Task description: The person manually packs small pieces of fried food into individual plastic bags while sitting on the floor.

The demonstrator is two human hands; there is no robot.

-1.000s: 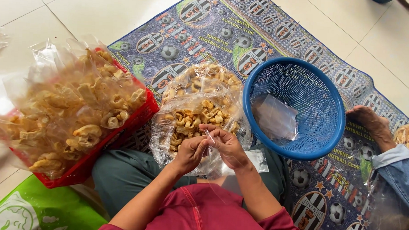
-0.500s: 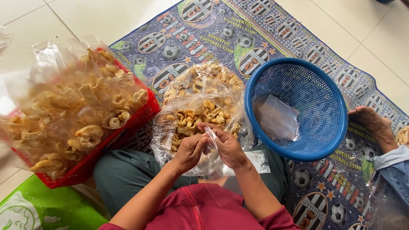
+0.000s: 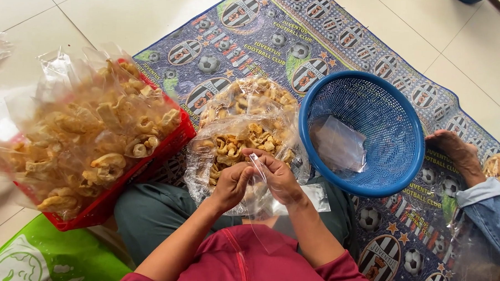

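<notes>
My left hand [image 3: 232, 184] and my right hand [image 3: 274, 174] meet above my lap, both pinching the twisted neck of a clear plastic bag of crackers [image 3: 227, 148]. The bag holds pale brown curled crackers and rests against my legs. A second filled clear bag [image 3: 251, 99] lies just beyond it on the patterned mat [image 3: 276, 36].
A red basket [image 3: 169, 149] lined with clear plastic and heaped with loose crackers stands at my left. A round blue basket [image 3: 395, 173] at my right holds empty clear bags. Another person's foot [image 3: 454, 150] and denim leg show at the right edge. A green sack [image 3: 52, 255] lies lower left.
My hands have stayed at the bag's neck, with only small finger movements. Nothing else has shifted.
</notes>
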